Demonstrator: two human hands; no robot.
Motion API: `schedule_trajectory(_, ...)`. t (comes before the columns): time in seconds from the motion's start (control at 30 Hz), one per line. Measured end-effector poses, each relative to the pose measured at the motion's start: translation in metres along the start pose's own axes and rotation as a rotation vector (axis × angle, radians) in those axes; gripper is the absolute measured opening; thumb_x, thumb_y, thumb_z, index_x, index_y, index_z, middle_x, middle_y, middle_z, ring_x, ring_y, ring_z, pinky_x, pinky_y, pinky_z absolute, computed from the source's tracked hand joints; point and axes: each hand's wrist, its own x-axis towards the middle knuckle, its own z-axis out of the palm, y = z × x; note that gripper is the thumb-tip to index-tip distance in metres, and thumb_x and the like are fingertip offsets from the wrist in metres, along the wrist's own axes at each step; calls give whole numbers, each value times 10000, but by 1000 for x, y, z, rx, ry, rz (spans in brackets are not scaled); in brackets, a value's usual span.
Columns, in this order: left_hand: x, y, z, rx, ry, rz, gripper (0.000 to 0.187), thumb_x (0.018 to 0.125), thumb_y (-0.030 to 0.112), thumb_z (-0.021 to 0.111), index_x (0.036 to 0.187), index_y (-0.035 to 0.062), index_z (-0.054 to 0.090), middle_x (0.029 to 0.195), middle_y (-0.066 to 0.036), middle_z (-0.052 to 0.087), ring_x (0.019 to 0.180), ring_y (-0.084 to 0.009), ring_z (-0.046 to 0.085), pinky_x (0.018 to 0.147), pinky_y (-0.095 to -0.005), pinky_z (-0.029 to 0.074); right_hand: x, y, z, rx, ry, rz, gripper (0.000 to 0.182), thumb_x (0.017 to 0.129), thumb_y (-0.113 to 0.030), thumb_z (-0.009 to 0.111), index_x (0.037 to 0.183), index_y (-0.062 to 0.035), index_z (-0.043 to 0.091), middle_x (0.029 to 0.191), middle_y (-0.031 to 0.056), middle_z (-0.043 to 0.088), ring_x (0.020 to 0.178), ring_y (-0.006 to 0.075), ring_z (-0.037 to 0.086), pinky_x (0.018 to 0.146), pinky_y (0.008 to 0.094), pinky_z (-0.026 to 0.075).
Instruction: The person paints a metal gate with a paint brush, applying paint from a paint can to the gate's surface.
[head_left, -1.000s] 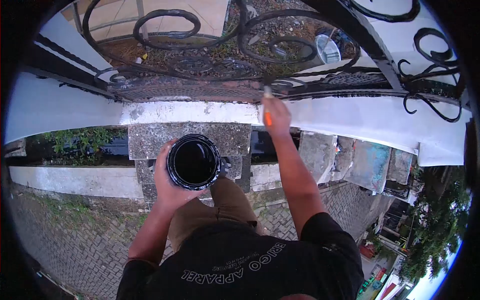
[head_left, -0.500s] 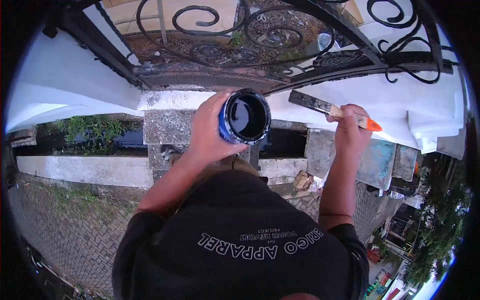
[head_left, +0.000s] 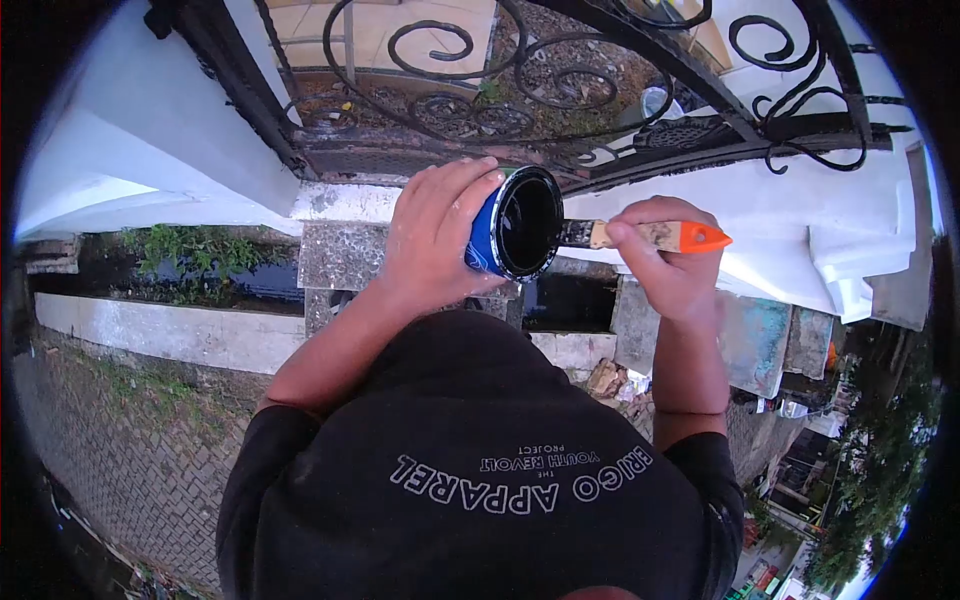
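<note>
My left hand [head_left: 440, 235] wraps around a blue paint can [head_left: 484, 238], which is tilted with its mouth toward the right. Dark paint coats the inside and the rim of the can. In my right hand [head_left: 668, 262] is a paintbrush [head_left: 650, 236] with a wooden handle and an orange end. Its dark bristles are at the right edge of the can's mouth; their tips are hidden there. Beyond both hands stands a black wrought-iron gate [head_left: 600, 140] with scrolls.
White walls [head_left: 200, 130] flank the gate. A ditch [head_left: 570, 303] with dark water and plants runs below, crossed by a stone slab [head_left: 345, 256]. Brick paving [head_left: 170, 450] lies at lower left, and rubble [head_left: 607, 378] sits near the ditch's edge.
The paintbrush has moved left and down, bringing its bristles to the can's mouth. My left hand has tilted the can toward the right. The view has shifted slightly.
</note>
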Motion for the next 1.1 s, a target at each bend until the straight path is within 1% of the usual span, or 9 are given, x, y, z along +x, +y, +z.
schedule_trajectory(0.2,2,3,-10,48,-21,4,989,473,253,895,1340,108,442,1341,-120,520,1187,-346,532,1000,-494,394,8,11,31,-107,-88,-77,142,745,-90,812,776,-13,697,779,86,706,693,138,658,648,272,507)
schedule_trajectory(0.4,4,0,-9,46,11,-45,983,460,227,888,1329,85,450,1318,-143,530,1179,-351,536,982,-486,408,0,24,3,304,146,79,109,818,-38,738,829,19,646,759,92,673,695,128,650,627,257,506)
schedule_trajectory(0.47,7,1,-6,52,28,-34,988,455,224,887,1328,79,448,1313,-150,532,1176,-352,538,978,-483,411,-7,40,2,343,196,32,90,834,-13,706,867,30,634,754,101,657,679,148,653,612,267,510)
schedule_trajectory(0.63,11,2,4,59,20,-20,1009,441,224,889,1330,70,437,1306,-161,535,1171,-356,539,977,-476,415,-32,72,-9,441,269,89,107,852,-18,679,900,42,605,786,123,656,649,183,664,623,302,548)
schedule_trajectory(0.8,12,12,12,69,-46,-110,1032,450,230,894,1349,66,415,1316,-169,528,1186,-367,526,1007,-472,405,-47,83,-15,631,434,109,112,870,-35,658,912,50,598,830,160,657,647,199,668,632,304,547)
schedule_trajectory(0.9,13,16,19,31,-58,-127,1040,462,237,897,1361,63,403,1329,-175,519,1196,-374,519,1020,-473,397,-49,81,-24,675,410,62,112,843,-10,667,917,65,630,852,158,662,728,203,679,673,309,540)
schedule_trajectory(0.97,15,19,20,18,-63,-126,1044,467,242,900,1364,60,399,1331,-176,517,1197,-376,517,1023,-473,394,-49,78,-37,153,167,-177,126,792,19,694,914,48,687,859,140,668,833,224,682,738,328,539)
schedule_trajectory(1.0,16,20,20,4,-71,-130,1048,471,248,903,1367,56,395,1333,-178,515,1199,-378,516,1026,-473,391,-48,74,-40,154,166,-182,126,792,19,694,914,48,687,859,140,668,833,224,682,738,328,539)
schedule_trajectory(1.1,15,19,20,28,-65,-107,1054,471,257,906,1367,47,393,1332,-180,516,1196,-378,519,1029,-472,393,-50,60,-52,124,-100,-282,184,723,49,726,885,-33,752,906,127,666,894,256,682,784,321,532)
